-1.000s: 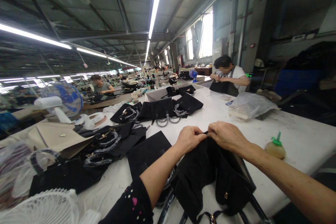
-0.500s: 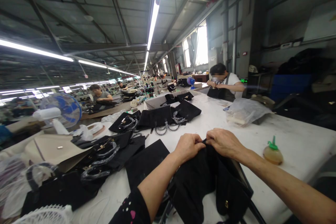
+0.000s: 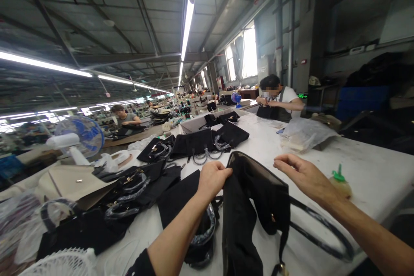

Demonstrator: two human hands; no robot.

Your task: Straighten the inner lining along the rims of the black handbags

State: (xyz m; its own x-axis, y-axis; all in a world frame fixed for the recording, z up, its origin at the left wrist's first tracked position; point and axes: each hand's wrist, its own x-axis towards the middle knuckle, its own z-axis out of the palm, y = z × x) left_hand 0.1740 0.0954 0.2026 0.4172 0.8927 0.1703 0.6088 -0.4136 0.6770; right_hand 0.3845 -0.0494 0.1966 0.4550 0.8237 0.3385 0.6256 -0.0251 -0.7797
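Observation:
A black bag (image 3: 239, 207) hangs open over the white table, its dark lining showing along the top edge. My left hand (image 3: 213, 179) pinches the bag's upper left corner. To the right of the bag, my right hand (image 3: 299, 172) is apart from it, fingers extended and holding nothing. A long wrapped handle (image 3: 323, 228) loops out from the bag's right side, and a small gold fitting (image 3: 272, 217) shows on the black material. Another black bag with a plastic-wrapped handle (image 3: 207, 228) lies beneath my left forearm.
Several black bags (image 3: 194, 142) lie across the white table (image 3: 365, 164). On the right are a green-topped bottle (image 3: 340, 181) and a plastic bag (image 3: 307, 133). A blue fan (image 3: 89, 136) and beige bag (image 3: 71, 181) are at left. A person (image 3: 280, 97) sits beyond.
My right hand has let go of the bag edge and moved right, its fingers opening. The bag has spread and turned, bringing its handle into view. My left hand has shifted slightly left.

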